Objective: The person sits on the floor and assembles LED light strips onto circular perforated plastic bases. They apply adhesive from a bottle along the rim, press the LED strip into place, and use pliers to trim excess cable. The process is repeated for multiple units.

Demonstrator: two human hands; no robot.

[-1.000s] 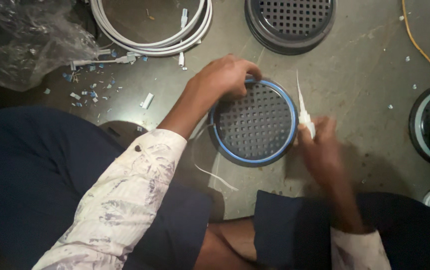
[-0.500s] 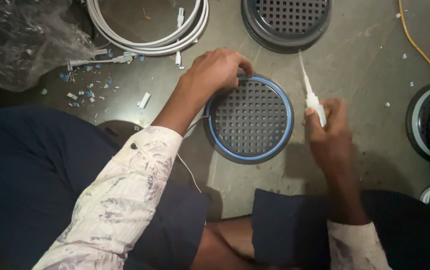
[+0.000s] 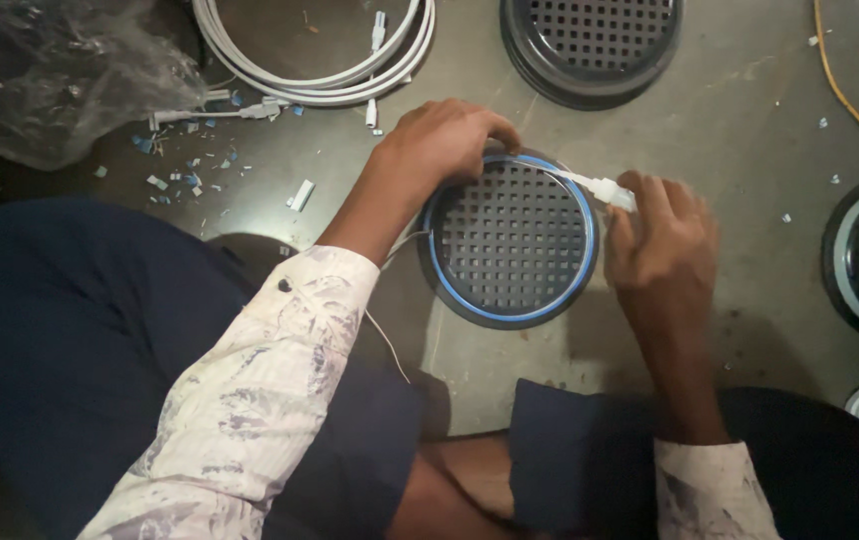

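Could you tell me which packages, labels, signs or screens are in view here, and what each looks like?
Plastic bag: top left on the floor, crumpled, clear and shiny, beside the coil of white cable.
No labels, signs or screens show.

Head view, looking down at a seated person working on a grey floor. The left hand is gripping the upper rim of a round black grille with a blue ring. The right hand is pinching a white connector at the grille's right edge. A white cable coil and a second grille are lying beyond.
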